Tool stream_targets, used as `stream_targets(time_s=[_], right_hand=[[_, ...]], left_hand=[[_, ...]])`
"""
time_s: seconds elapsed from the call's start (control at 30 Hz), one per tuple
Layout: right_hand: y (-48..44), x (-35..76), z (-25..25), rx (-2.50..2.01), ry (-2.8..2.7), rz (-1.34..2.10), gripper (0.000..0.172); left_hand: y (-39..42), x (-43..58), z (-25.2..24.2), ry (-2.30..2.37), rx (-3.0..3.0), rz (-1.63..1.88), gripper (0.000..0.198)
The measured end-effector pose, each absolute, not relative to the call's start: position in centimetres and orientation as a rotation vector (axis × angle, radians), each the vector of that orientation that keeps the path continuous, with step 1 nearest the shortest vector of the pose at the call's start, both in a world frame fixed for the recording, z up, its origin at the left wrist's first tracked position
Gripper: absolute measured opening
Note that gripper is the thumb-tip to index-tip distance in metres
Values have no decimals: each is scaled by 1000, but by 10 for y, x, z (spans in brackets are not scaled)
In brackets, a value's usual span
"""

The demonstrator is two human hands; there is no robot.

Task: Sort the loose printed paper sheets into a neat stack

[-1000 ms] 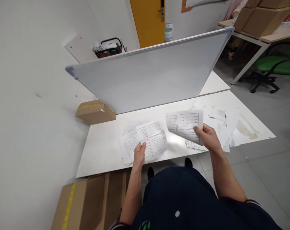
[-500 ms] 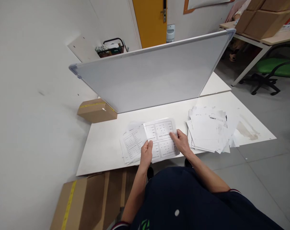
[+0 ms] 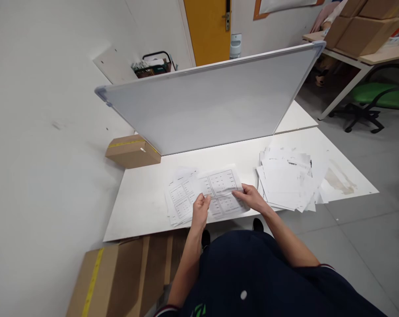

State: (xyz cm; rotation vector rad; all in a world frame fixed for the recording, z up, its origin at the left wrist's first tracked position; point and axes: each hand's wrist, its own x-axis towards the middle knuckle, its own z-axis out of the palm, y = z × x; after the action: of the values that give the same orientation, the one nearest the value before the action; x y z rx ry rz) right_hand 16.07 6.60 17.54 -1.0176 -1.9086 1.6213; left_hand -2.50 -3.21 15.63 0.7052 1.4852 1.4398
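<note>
A printed sheet of paper (image 3: 223,181) with boxed text is held between my two hands over the white table. My left hand (image 3: 200,211) pinches its left side, thumb on top. The right side is gripped by my right hand (image 3: 252,198), its thumb lying over the print. Whether more than one sheet is in my hands I cannot tell. Just left of my left hand lies a loose pile of printed sheets (image 3: 181,200). To the right of my right hand spreads a larger, untidy stack of papers (image 3: 283,180), mostly blank on top.
A whiteboard (image 3: 202,110) stands across the back of the white table (image 3: 133,202). One cardboard box (image 3: 133,154) sits at the table's left end; a larger box (image 3: 103,281) is below. A green chair (image 3: 374,97) and a desk with boxes (image 3: 360,35) are at the right.
The held sheet has tilted and now bends across its middle, where before it lay flatter. My right hand has turned slightly and shifted a little to the right.
</note>
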Motion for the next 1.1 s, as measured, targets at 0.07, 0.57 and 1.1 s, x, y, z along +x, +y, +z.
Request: stream_targets(time_s=[0.07,0.57,1.1], right_hand=[[66,162,185,-1054,-2208,1320,27],[73,135,149,-1375,-3117,402,20],[75,141,130,-1369,-3040,539,27]], left_hand=[[-30,-29,146,1611,696,1437,51],[-18,-30,80,1847,1102,1020,21],[-17,-32,57,1797,1102,1025,24]])
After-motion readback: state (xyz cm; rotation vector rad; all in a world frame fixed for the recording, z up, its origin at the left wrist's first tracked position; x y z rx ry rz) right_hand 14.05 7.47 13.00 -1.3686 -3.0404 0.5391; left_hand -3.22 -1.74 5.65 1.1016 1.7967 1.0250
